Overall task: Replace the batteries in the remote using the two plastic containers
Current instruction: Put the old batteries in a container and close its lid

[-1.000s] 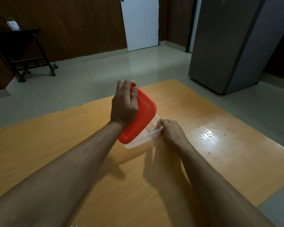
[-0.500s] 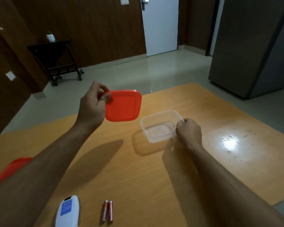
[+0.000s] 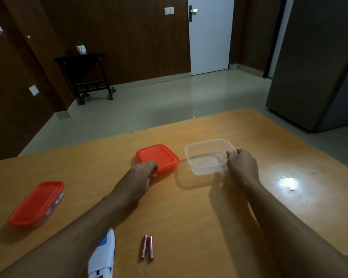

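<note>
Setting the red lid [image 3: 158,157] down, left hand [image 3: 144,173] grips it; right hand [image 3: 241,163] pinches the open container [image 3: 206,157]; two batteries [image 3: 147,247] at six o'clock and the second container [image 3: 36,203] at nine o'clock remain unhandled.

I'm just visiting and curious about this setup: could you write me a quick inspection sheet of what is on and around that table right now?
Surface: orange wooden table, with a bright glare patch and some specks on the right.
Job's things: open clear tub; its red lid flat on the table beside it; a second tub, closed with a red lid; two batteries side by side; white remote, partly under the left forearm.
Clutter: nothing seen.
Hands: left hand holds the lid's near edge; right hand grips the open tub's rim.
Cables: nothing seen.
Surroundings: white door, dark side table, grey cabinet.
</note>
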